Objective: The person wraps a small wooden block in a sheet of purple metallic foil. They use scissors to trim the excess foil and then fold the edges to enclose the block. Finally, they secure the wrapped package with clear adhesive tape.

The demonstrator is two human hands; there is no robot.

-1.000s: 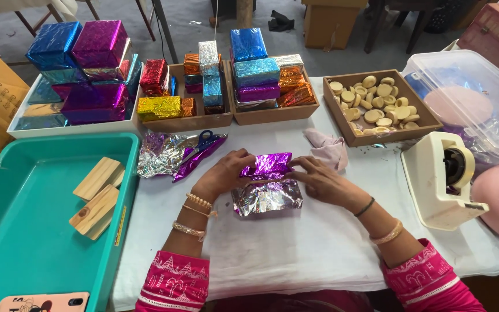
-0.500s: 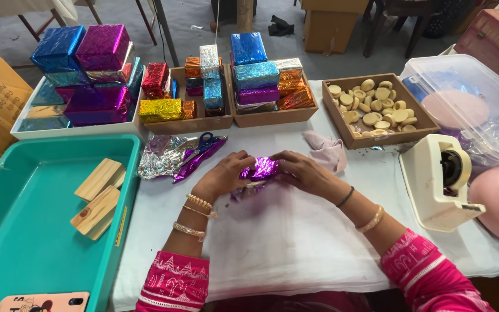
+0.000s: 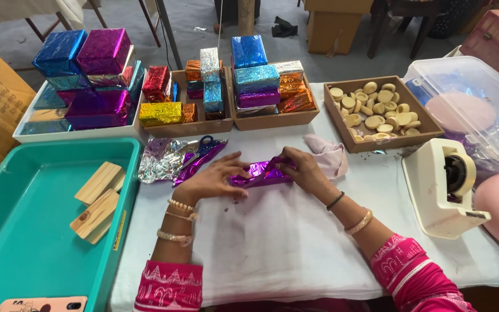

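A small block wrapped in shiny purple foil [image 3: 259, 173] lies on the white cloth-covered table [image 3: 284, 242]. My left hand [image 3: 215, 178] presses on its left end with fingers spread. My right hand [image 3: 304, 169] pinches the foil at its right end, folding it against the block. Both hands touch the package. Bangles sit on both wrists.
A teal tray [image 3: 24, 231] with two wooden blocks [image 3: 96, 199] stands at left. Loose foil sheets and blue scissors [image 3: 203, 145] lie behind my left hand. Trays of wrapped boxes [image 3: 203, 86], a tray of round soaps [image 3: 376, 110], a tape dispenser [image 3: 449, 185] and a clear tub [image 3: 475, 104] surround.
The silver flap of foil that lay open in front of the block has been folded over it. Both hands moved closer together onto the package's ends.
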